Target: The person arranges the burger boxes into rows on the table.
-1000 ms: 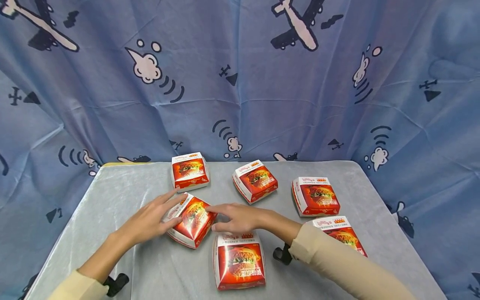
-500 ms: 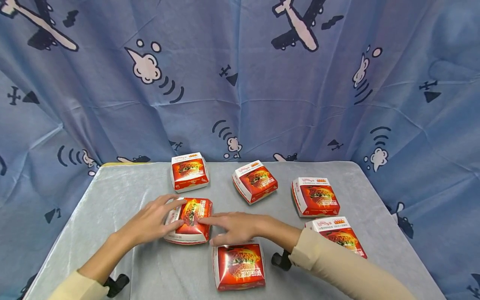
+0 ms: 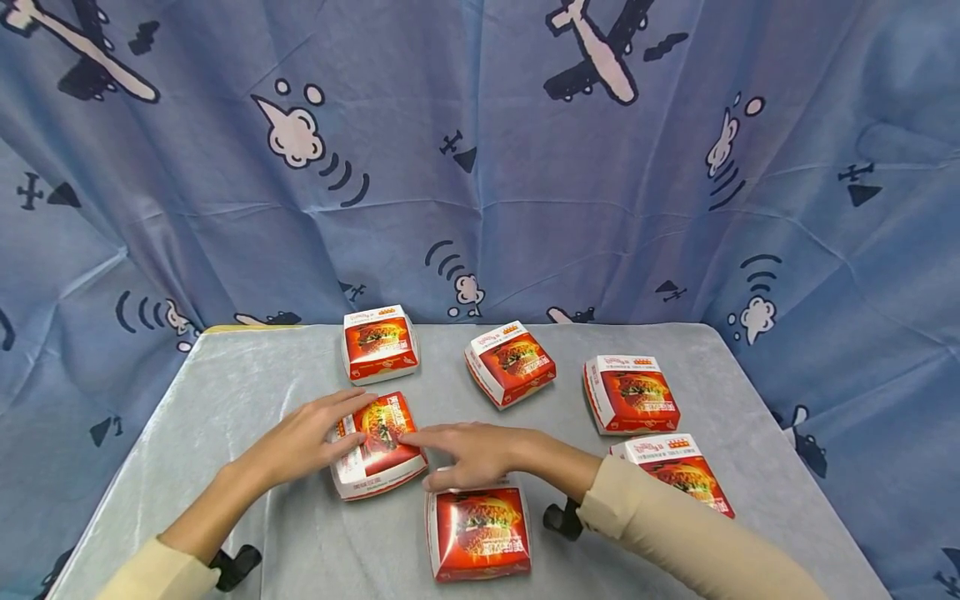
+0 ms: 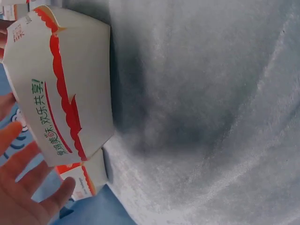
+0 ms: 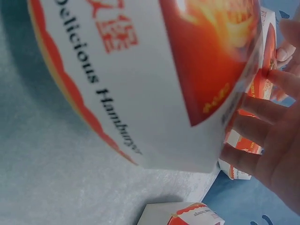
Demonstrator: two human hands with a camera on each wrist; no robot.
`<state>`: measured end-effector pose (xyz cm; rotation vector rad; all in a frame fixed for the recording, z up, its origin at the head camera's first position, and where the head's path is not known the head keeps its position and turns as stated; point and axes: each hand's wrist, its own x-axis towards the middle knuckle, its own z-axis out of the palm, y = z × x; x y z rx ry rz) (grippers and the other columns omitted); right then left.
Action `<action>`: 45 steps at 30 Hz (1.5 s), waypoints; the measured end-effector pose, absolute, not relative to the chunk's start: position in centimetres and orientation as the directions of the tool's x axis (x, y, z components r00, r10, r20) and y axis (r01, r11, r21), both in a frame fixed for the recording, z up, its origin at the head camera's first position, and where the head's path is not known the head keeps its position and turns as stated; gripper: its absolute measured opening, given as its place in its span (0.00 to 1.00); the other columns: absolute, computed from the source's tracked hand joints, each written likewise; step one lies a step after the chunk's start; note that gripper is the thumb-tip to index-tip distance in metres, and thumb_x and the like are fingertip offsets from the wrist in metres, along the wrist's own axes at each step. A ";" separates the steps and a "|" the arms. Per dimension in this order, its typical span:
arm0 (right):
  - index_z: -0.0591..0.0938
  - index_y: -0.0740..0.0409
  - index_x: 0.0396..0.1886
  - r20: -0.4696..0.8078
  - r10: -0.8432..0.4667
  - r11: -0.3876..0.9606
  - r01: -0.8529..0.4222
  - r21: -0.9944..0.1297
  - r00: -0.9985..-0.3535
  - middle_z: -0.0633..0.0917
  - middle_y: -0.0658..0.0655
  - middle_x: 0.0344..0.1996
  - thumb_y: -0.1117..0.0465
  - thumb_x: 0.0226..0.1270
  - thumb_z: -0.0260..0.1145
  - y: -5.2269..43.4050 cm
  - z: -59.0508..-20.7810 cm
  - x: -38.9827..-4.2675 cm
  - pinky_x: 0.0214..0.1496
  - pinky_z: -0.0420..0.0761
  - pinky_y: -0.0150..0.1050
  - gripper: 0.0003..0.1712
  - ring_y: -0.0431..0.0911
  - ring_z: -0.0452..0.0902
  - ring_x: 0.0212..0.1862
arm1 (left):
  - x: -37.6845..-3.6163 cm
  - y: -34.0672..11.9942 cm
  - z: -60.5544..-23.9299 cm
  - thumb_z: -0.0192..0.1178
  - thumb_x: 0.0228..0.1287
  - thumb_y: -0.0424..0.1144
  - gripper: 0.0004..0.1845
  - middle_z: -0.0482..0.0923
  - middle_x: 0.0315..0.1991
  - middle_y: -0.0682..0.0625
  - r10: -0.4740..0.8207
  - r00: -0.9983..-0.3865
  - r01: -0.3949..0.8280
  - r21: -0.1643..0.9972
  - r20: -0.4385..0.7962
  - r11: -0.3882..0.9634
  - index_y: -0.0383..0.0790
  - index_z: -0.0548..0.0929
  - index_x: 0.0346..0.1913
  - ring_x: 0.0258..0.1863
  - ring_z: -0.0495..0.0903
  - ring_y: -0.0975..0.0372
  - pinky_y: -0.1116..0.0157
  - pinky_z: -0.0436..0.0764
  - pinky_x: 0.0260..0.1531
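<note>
A red and white hamburger box (image 3: 382, 433) lies on the table between my hands, turned askew. Along its left side my left hand (image 3: 303, 440) rests, fingers stretched out over its edge and top. In the left wrist view that hand (image 4: 23, 187) spreads its fingers beside the white side of the hamburger box (image 4: 70, 93). From the right, my right hand (image 3: 476, 454) touches the box's top with an extended index finger. The remaining fingers of the right hand (image 5: 276, 136) reach over a nearer hamburger box (image 3: 480, 533), whose back edge they hide.
More hamburger boxes stand around: one behind at left (image 3: 381, 342), one at back middle (image 3: 512, 362), one at right (image 3: 633, 392). Another box (image 3: 682, 479) is partly hidden by my right forearm. A patterned blue curtain (image 3: 480, 167) hangs behind the grey-covered table (image 3: 225, 400).
The box between my hands has turned counterclockwise, its white band swinging from upper left to lower left. My right index finger has shifted slightly left and down; the other boxes stay put.
</note>
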<state>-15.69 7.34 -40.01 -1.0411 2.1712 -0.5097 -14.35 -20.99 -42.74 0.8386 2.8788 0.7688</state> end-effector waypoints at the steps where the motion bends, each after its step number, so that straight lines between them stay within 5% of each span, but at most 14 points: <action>1: 0.57 0.38 0.80 -0.397 -0.794 0.605 -0.530 -0.595 -0.461 0.63 0.48 0.75 0.42 0.71 0.60 7.4 -40.0 -15.7 0.72 0.63 0.52 0.41 0.46 0.58 0.74 | -14.4 -21.0 -42.7 0.64 0.68 0.46 0.28 0.73 0.66 0.42 0.523 -0.848 0.492 0.486 0.080 0.723 0.44 0.76 0.68 0.65 0.73 0.47 0.43 0.73 0.59; 29: 0.65 0.49 0.76 -0.338 -0.826 0.559 -0.576 -0.596 -0.452 0.68 0.51 0.72 0.44 0.73 0.58 7.9 -39.6 -15.5 0.72 0.64 0.44 0.36 0.45 0.62 0.72 | -14.2 -21.1 -42.8 0.64 0.68 0.44 0.20 0.80 0.55 0.46 0.475 -0.877 0.447 0.483 0.073 0.753 0.44 0.81 0.60 0.54 0.80 0.52 0.47 0.78 0.53; 36: 0.60 0.46 0.79 -0.353 -0.791 0.603 -0.538 -0.589 -0.500 0.65 0.52 0.74 0.42 0.73 0.58 7.8 -39.2 -15.4 0.72 0.64 0.47 0.39 0.46 0.60 0.73 | -14.3 -21.4 -42.5 0.67 0.64 0.50 0.29 0.78 0.55 0.43 0.452 -0.892 0.406 0.483 0.024 0.776 0.43 0.77 0.65 0.46 0.81 0.55 0.49 0.81 0.45; 45: 0.62 0.38 0.78 -0.379 -0.761 0.645 -0.551 -0.530 -0.527 0.65 0.56 0.74 0.42 0.72 0.58 7.4 -39.2 -15.0 0.71 0.64 0.53 0.37 0.51 0.61 0.73 | -14.0 -21.5 -42.9 0.68 0.60 0.53 0.37 0.73 0.64 0.41 0.460 -0.887 0.423 0.463 0.035 0.779 0.47 0.72 0.71 0.57 0.77 0.48 0.43 0.78 0.51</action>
